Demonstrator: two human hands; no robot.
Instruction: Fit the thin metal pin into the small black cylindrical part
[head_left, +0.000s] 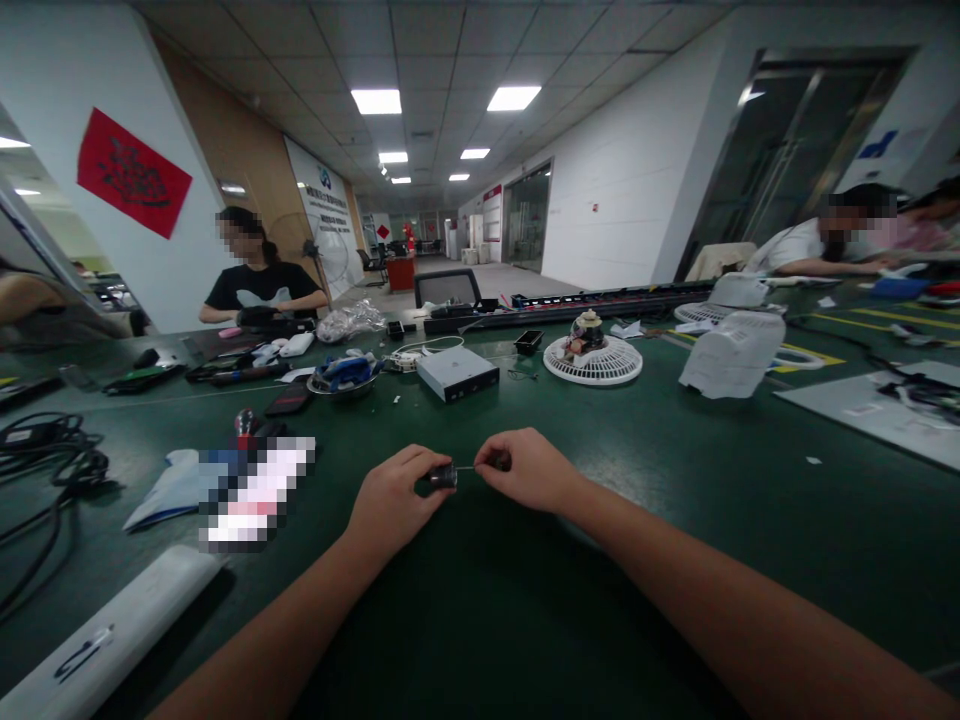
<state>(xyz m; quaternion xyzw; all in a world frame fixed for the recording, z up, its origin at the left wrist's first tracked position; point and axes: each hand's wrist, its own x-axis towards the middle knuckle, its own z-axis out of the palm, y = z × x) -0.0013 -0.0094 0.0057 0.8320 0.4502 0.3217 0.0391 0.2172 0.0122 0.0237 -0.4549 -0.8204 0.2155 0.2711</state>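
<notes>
left hand (394, 500) pinches a small black cylindrical component (443, 477), right hand (529, 470) closes on its thin silver wire (465, 467), both steady above the dark green table (600, 580).

My left: coiled cable (56, 462) on the workbench (675, 560)
My right: fan housing (731, 355)
Far ahead: disc drive (457, 373) beside fan base (592, 362)

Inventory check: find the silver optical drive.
The silver optical drive sits mid-bench in the head view, between a metal bowl and a round white fan base.
</notes>
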